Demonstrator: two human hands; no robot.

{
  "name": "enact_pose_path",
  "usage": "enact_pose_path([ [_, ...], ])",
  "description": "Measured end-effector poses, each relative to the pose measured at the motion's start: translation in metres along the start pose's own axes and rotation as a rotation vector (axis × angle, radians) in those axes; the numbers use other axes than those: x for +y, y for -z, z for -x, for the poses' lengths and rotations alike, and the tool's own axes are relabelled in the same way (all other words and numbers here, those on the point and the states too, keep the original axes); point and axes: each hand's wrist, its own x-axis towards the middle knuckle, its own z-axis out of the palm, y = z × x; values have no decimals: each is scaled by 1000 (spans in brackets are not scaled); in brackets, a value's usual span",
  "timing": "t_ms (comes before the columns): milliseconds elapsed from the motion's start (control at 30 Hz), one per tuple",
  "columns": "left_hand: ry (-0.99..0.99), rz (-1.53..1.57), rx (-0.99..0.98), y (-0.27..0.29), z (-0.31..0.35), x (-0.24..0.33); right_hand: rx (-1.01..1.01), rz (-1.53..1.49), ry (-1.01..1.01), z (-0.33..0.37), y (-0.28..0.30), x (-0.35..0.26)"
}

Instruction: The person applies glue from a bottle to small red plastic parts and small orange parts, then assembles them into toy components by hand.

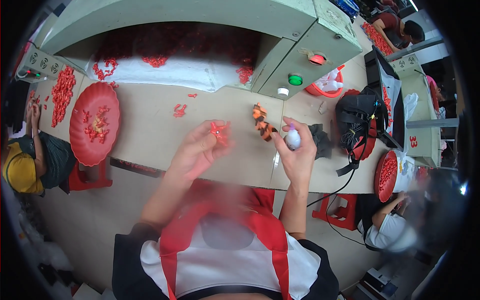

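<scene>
My left hand (pixel 196 151) is closed round a small red plastic figure (pixel 219 133), pinched between thumb and fingers above the table. In my right hand (pixel 298 161) is a small white squeeze bottle (pixel 293 139) with a purple tip, pointing away from me. An orange-and-black striped piece (pixel 261 122) lies on the table just left of my right fingers; what it is I cannot tell. Beyond my left hand, a few loose red pieces (pixel 179 110) rest on the tabletop.
A pale green machine (pixel 295 60) with buttons spans the far side, red pieces on the white sheet (pixel 175 77) inside. A red scalloped plate (pixel 79 142) stands left. At right are a red basket (pixel 314 90) of white bottles and a black bag (pixel 352 112). Other people sit on both sides.
</scene>
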Motion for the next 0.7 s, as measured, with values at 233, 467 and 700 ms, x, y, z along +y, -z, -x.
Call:
enact_pose_path([
  [233, 110, 180, -80, 5, -1, -6, -291, -336, -49, 4, 8, -7],
  [467, -300, -699, 338, -29, 6, 0, -262, -379, 108, 16, 6, -34],
  [700, -443, -809, 380, -41, 9, 2, -71, -228, 584, 20, -8, -54],
])
